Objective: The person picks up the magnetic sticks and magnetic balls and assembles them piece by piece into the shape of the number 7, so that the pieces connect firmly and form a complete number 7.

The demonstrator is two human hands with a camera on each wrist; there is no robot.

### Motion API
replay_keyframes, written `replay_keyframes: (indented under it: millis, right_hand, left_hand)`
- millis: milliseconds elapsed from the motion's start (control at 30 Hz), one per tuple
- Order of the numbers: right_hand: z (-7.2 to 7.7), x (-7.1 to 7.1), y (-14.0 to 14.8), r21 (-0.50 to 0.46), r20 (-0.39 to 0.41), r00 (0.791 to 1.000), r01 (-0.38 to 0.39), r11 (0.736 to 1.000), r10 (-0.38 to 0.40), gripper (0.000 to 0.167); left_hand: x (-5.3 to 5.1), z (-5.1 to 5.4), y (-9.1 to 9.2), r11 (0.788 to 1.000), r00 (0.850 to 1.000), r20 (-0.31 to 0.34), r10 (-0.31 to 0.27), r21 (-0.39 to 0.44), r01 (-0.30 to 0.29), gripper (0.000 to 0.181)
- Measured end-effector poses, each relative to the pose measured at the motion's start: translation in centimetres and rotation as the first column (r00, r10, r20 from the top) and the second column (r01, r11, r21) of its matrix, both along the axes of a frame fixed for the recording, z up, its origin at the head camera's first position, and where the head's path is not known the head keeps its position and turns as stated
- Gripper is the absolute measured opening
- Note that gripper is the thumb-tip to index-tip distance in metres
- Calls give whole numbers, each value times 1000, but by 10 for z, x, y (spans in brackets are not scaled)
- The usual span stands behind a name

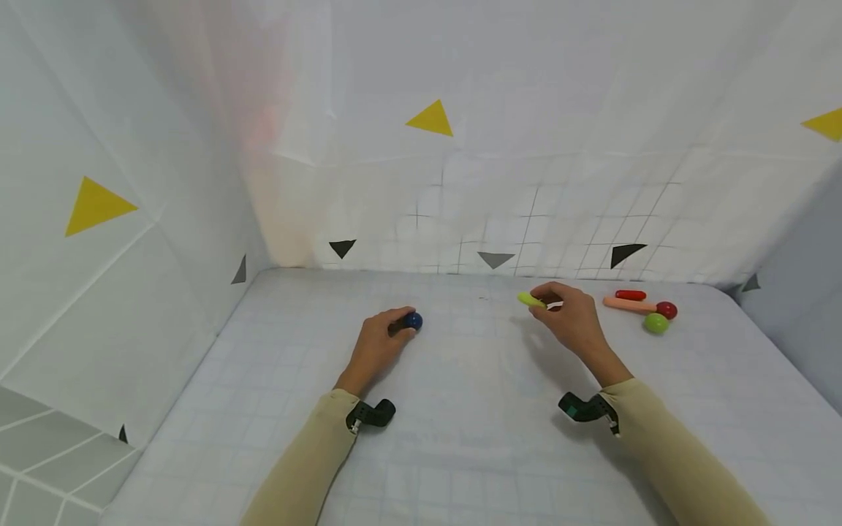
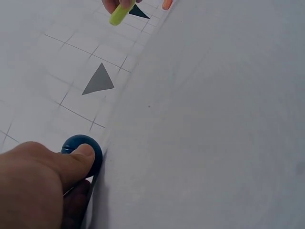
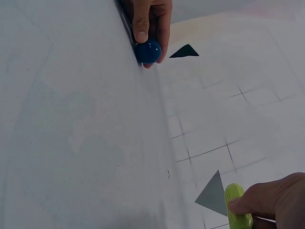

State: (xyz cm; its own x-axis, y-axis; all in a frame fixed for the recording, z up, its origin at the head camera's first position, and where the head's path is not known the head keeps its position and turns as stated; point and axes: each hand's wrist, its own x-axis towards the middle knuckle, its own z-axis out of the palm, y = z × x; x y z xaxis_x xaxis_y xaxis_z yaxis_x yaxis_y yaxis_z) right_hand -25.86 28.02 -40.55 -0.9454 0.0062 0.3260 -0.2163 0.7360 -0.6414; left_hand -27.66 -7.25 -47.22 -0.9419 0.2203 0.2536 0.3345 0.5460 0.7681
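Observation:
My left hand (image 1: 378, 343) pinches a glossy dark blue ball (image 1: 414, 321) between thumb and fingers, low at the table surface. In the left wrist view the thumb lies over the blue ball (image 2: 75, 142), and the fingers beneath are mostly hidden. To the right, my right hand (image 1: 574, 321) holds a short yellow-green stick (image 1: 530, 299) above the table. Its surface looks ribbed in the right wrist view, where the thumb presses on the stick (image 3: 234, 192). A thin white piece (image 1: 555, 304) shows by the fingers; whether it belongs to the stick, I cannot tell.
Right of my right hand lie a red stick (image 1: 630, 295), a peach-coloured stick (image 1: 628, 305), a dark red ball (image 1: 667, 310) and a green ball (image 1: 655, 324). The white-covered table (image 1: 460, 453) meets a back wall (image 1: 559, 146) and side walls with triangle marks.

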Motion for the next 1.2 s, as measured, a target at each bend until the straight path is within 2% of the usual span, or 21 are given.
replay_keyframes:
  millis: [200,500,800,1200]
  right_hand:
    - [-3,-2,-5,-8,-20,1000,-11,1000,11,26]
    - [-6,-5,-17,-32,-6,998,-57,998,57,26]
    - [-7,-5,-25,-10,-26,998,-61,998,60,25]
    - [-8,-4,-34,-39,-63,991,-118,992,115,24]
  left_hand:
    - [2,0,0,1000,1000,-1,-19,16,19,43]
    - [2,-3,-3,1000,1000,8,11,24,-11,42]
    - [2,-2,-2,999,1000,22,-7,33,7,42]
    - [0,0,-2,999,1000,-11,-22,47,23,42]
